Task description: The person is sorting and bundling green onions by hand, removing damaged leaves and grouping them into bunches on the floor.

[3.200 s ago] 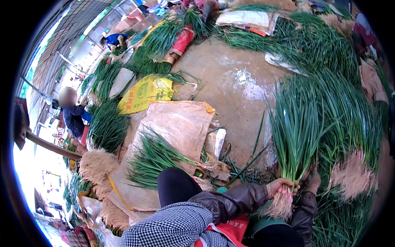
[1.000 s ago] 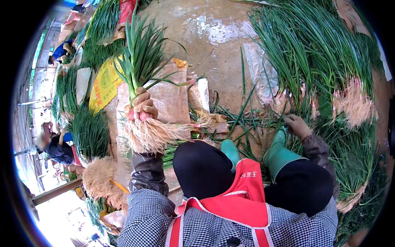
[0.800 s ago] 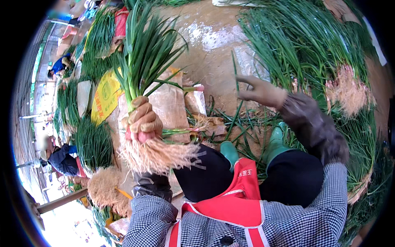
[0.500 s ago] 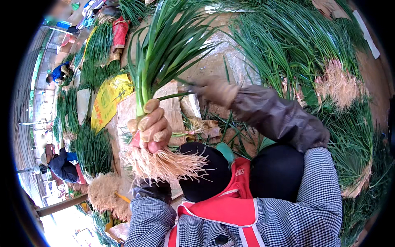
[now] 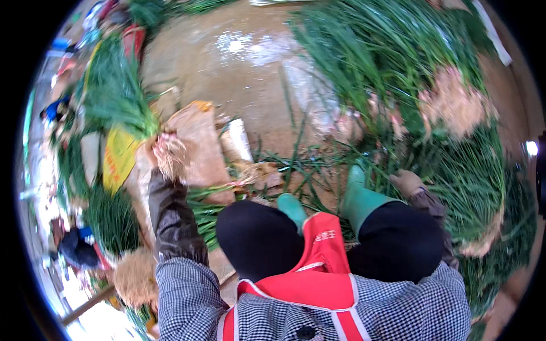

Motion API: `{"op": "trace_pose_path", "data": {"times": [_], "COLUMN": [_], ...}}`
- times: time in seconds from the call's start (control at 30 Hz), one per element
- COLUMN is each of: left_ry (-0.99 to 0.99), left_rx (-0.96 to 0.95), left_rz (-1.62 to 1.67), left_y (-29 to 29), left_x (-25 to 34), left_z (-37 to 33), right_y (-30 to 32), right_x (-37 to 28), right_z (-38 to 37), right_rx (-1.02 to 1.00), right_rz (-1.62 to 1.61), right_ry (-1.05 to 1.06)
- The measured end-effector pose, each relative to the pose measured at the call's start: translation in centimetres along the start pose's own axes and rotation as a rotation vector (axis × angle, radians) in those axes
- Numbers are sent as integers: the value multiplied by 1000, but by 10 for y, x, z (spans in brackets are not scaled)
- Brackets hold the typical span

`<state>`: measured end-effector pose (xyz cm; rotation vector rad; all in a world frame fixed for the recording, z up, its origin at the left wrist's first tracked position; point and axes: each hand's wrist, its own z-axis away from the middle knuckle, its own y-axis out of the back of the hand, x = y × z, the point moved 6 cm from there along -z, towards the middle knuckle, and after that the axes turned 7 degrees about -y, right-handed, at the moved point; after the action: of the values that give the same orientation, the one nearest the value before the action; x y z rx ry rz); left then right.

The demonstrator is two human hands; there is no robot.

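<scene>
My left hand [image 5: 152, 154], mostly hidden by roots and sleeve, is closed round a bunch of green garlic [image 5: 128, 108] out at the left. Its leaves point away from me, and pale roots hang over the hand toward me. At the right, my gloved right hand [image 5: 406, 183] is low beside my green boot, against a heap of green garlic [image 5: 466, 176]. Its fingers are blurred, so whether they hold any stalks is unclear. More green garlic [image 5: 202, 213] lies beside my left knee.
A large heap of green garlic [image 5: 387, 51] covers the far right. Brown sheeting [image 5: 196, 148] and a yellow sack [image 5: 119, 156] lie at the left. Trimmed leaves [image 5: 301, 170] litter the ground before my boots [image 5: 355, 196]. A person [image 5: 77, 247] works at the far left.
My left hand has carried the bunch from in front of me out to the left. My right hand has moved from beside the bunch down to the heap at the right.
</scene>
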<state>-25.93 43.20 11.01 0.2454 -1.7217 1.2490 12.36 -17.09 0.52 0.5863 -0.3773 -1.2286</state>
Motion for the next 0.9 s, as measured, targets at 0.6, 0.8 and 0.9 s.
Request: {"op": "trace_pose_path", "data": {"times": [0.6, 0.8, 0.9], "left_ry": [238, 546, 784], "left_rx": [451, -344, -580], "left_rz": [-729, -767, -764], "left_y": [37, -228, -283], "left_x": [-68, -139, -231], "left_z": [-23, 9, 54], "right_y": [-12, -78, -100], "right_x": [-65, 31, 49], "right_z": [-37, 2, 17], "right_rx": [546, -229, -562], "right_rz": [-5, 251, 407], "right_ry": [620, 18, 200]}}
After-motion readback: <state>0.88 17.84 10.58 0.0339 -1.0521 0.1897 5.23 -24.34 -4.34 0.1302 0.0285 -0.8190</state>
